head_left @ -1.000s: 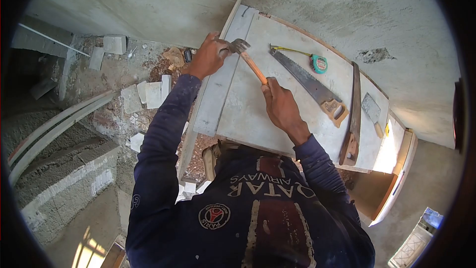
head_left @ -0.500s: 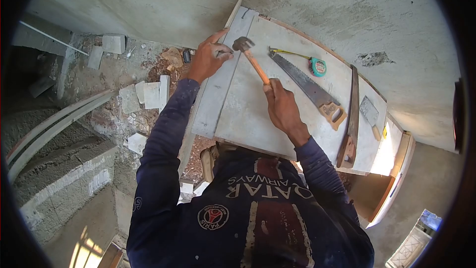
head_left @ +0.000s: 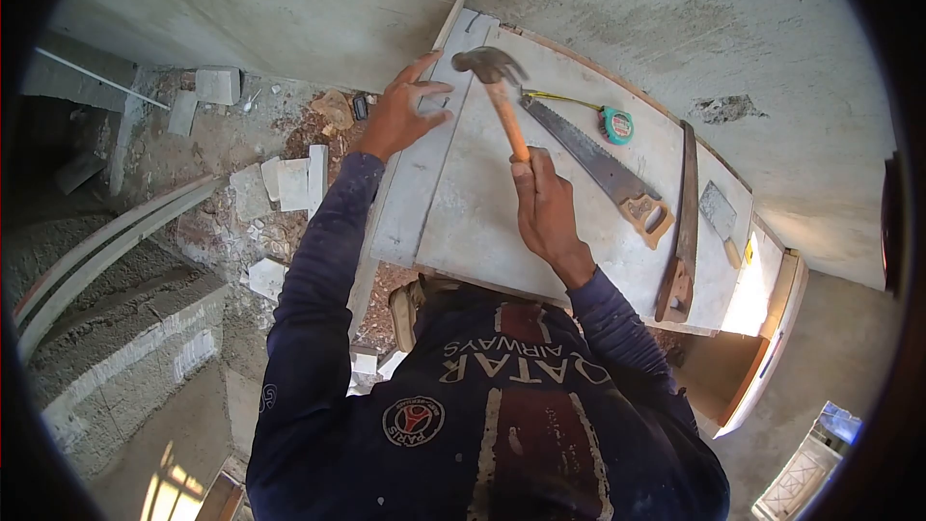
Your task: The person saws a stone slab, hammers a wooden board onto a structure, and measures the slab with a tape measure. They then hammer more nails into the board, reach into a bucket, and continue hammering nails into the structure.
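Observation:
My right hand (head_left: 548, 212) is wrapped round the orange handle of a claw hammer (head_left: 503, 116). The hammer's dark head is raised over a grey-white plank (head_left: 409, 212), close to my left hand (head_left: 397, 118). That hand rests at the plank's outer edge with thumb and fingers apart. Between them a small dark nail (head_left: 446, 101) shows on the plank. A thin upright board (head_left: 450, 19) runs along the plank's edge beside my fingertips.
On the pale panel (head_left: 473, 222) lie a handsaw (head_left: 598, 169), a teal tape measure (head_left: 616, 125), a long dark wooden tool (head_left: 685, 222) and a trowel (head_left: 719, 214). Rubble and broken blocks (head_left: 292, 183) cover the floor at left. A plastered wall (head_left: 617, 0) stands behind.
The hammer head has lifted and swung slightly, showing more of its claw. My left fingers have spread from around the nail, the hand staying at the same spot.

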The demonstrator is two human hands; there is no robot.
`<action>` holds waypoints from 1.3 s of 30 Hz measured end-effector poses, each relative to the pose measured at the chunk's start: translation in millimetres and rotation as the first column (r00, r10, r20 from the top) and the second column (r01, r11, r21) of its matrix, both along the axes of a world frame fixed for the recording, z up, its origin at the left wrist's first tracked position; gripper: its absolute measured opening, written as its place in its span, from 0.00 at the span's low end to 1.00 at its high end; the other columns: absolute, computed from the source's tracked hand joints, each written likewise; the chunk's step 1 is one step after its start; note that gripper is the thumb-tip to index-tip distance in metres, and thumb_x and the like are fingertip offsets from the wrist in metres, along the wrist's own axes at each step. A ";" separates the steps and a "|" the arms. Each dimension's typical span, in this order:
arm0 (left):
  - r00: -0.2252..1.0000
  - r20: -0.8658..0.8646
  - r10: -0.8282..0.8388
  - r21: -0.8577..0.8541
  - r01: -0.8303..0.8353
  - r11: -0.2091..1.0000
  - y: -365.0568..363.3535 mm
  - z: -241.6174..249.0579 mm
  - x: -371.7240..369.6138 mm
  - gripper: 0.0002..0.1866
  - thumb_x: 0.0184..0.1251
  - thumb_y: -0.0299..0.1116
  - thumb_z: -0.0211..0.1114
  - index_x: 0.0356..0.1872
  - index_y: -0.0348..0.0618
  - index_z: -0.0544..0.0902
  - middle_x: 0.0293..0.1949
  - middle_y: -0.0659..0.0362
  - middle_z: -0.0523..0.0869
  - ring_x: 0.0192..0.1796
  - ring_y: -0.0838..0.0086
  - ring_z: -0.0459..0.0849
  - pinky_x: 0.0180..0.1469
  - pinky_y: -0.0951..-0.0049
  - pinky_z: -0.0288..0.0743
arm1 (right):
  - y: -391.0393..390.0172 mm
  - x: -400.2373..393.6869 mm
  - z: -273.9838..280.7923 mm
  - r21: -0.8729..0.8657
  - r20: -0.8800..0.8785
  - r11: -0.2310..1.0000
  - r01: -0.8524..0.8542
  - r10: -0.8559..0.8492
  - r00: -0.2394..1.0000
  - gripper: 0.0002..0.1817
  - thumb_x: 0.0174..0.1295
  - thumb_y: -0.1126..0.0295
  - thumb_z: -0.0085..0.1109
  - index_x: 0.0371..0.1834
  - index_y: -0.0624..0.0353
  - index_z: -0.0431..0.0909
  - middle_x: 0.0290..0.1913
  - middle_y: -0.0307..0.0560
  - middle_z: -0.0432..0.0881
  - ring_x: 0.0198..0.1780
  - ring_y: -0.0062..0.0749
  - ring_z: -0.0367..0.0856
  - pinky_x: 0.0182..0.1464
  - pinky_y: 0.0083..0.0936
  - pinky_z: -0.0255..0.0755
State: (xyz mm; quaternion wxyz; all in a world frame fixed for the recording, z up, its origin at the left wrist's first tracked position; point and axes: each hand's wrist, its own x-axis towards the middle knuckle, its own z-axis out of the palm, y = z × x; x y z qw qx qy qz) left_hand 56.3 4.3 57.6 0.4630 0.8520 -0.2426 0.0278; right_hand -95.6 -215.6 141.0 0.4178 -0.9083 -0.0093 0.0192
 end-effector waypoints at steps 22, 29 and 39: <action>0.999 -0.040 -0.003 0.018 0.004 1.000 -2.8 -3.8 2.0 0.05 0.55 0.26 0.76 0.33 0.38 0.91 0.77 0.58 0.71 0.74 0.57 0.73 0.74 0.63 0.67 | 4.7 -9.0 -22.0 -0.054 0.020 0.999 0.007 -0.006 1.000 0.12 0.79 0.64 0.49 0.51 0.63 0.66 0.27 0.67 0.80 0.30 0.67 0.81 0.31 0.54 0.72; 1.000 0.005 -0.001 0.076 0.001 0.997 -3.4 -3.8 5.1 0.05 0.56 0.26 0.76 0.34 0.38 0.92 0.77 0.58 0.70 0.72 0.56 0.75 0.72 0.62 0.69 | -2.8 -0.1 -25.4 -0.168 -0.137 0.985 -0.045 0.022 0.990 0.12 0.79 0.64 0.47 0.52 0.63 0.65 0.29 0.67 0.79 0.31 0.67 0.81 0.31 0.54 0.71; 1.000 0.008 -0.008 0.117 0.007 0.993 -4.5 -5.2 4.2 0.05 0.57 0.25 0.75 0.34 0.38 0.92 0.77 0.58 0.69 0.71 0.55 0.76 0.71 0.63 0.71 | -1.5 -4.1 -33.9 -0.168 -0.121 0.986 -0.008 -0.012 0.993 0.13 0.80 0.62 0.47 0.53 0.62 0.66 0.27 0.66 0.80 0.30 0.68 0.81 0.31 0.56 0.70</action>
